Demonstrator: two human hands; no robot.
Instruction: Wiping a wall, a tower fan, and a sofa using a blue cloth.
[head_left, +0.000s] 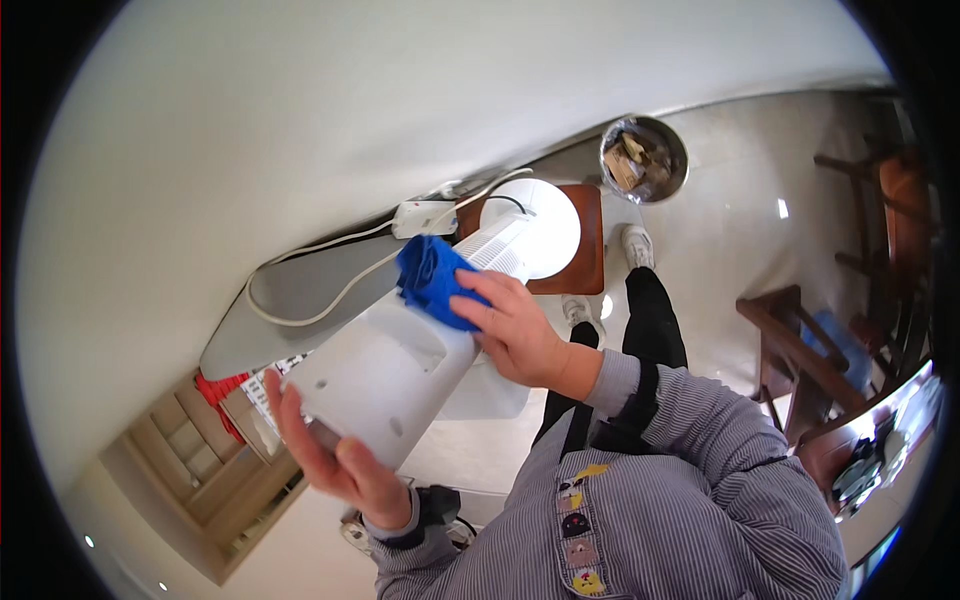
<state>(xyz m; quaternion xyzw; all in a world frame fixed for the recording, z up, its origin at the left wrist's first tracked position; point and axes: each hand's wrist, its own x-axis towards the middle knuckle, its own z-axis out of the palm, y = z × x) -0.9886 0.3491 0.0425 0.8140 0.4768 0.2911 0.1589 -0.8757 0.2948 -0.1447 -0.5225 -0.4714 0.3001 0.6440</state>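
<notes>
A white tower fan (375, 367) rises from its round white base (559, 225), which rests on a brown wooden stool (589, 277). In my right hand (517, 330) is a bunched blue cloth (431, 281), pressed to the fan's body just above the slatted grille (495, 251). My left hand (337, 457) cups the fan's top end, fingers along one side and thumb on the other. Part of that top end is hidden behind the fingers.
Beside the wall, a white power strip (425, 220) and a looped white cable (289, 322) lie on a grey surface (300, 281). A metal bin (645, 159) with rubbish stands past the stool. Wooden chairs (795, 352) are at the right.
</notes>
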